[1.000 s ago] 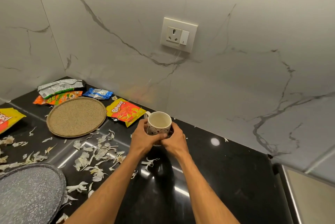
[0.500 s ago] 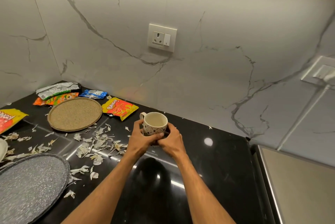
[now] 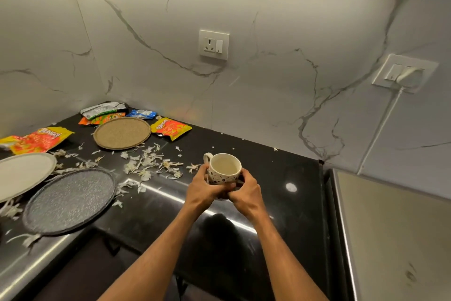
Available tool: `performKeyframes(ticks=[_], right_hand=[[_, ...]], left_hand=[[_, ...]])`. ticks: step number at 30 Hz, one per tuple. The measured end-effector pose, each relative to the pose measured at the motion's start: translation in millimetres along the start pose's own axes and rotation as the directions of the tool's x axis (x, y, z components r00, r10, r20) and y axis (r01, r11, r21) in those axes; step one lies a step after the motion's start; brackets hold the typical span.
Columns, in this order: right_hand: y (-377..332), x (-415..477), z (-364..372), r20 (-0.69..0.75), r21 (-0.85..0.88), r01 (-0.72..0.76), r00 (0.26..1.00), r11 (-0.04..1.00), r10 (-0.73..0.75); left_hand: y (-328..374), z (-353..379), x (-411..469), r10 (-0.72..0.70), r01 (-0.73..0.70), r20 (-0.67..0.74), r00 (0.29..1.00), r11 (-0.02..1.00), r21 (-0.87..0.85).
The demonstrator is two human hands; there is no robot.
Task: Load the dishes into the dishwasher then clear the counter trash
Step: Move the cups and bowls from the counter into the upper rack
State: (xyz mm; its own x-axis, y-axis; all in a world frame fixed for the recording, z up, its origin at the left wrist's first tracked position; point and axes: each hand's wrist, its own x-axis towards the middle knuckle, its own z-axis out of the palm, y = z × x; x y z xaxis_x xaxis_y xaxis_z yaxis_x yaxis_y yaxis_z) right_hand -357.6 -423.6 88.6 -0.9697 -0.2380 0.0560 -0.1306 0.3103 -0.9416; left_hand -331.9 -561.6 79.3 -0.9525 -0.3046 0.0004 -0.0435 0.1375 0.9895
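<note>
A white patterned mug (image 3: 223, 169) is held above the black counter (image 3: 280, 203) between both hands. My left hand (image 3: 203, 187) grips its left side below the handle, and my right hand (image 3: 245, 194) grips its right side. The mug looks empty. To the left lie a brown round plate (image 3: 122, 133), a dark speckled plate (image 3: 69, 200) and a white plate (image 3: 20, 173). Snack wrappers lie by the wall: a yellow-red one (image 3: 170, 128), a bigger yellow-red one (image 3: 36, 139), a blue one (image 3: 142, 113), an orange one (image 3: 102, 119) and a silver one (image 3: 102, 109).
White peel scraps (image 3: 151, 164) are scattered over the counter between the plates and the mug. A marble wall with a socket (image 3: 214, 44) backs the counter. A beige appliance top (image 3: 390, 239) adjoins the counter on the right, below a plugged-in socket (image 3: 404, 73).
The mug has risen off the counter in both hands and come a little toward me. The camera has pulled back and turned, showing more plates at left and the appliance at right.
</note>
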Motion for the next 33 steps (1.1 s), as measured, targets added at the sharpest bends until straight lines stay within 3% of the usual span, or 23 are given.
performKeyframes(ticks=[8, 13, 20, 25, 33], right_hand=[[12.9, -88.3, -10.7, -0.018, 0.004, -0.044, 0.999, 0.999, 0.044], [11.2, -137.9, -14.7, -0.08, 0.019, -0.076, 0.994, 0.997, 0.077], [13.2, -222.6, -12.5, -0.272, -0.025, -0.15, 0.952, 0.988, 0.138], [31.6, -298.3, -20.9, -0.384, 0.018, -0.254, 0.891, 0.967, 0.241], [59.0, -406.3, -69.3, -0.467, 0.222, -0.389, 0.762, 0.894, 0.448]], left_hand=[[-7.4, 7.6, -81.3, -0.05, 0.048, 0.059, 0.997, 0.999, 0.022], [-0.9, 11.8, -121.8, -0.029, 0.024, 0.167, 0.985, 0.999, 0.034], [-13.5, 19.0, -189.9, -0.054, 0.073, 0.316, 0.947, 0.996, -0.05], [-29.3, 35.7, -251.1, -0.102, 0.171, 0.484, 0.869, 0.98, -0.1], [-40.1, 81.2, -324.3, -0.174, 0.177, 0.71, 0.683, 0.982, 0.07]])
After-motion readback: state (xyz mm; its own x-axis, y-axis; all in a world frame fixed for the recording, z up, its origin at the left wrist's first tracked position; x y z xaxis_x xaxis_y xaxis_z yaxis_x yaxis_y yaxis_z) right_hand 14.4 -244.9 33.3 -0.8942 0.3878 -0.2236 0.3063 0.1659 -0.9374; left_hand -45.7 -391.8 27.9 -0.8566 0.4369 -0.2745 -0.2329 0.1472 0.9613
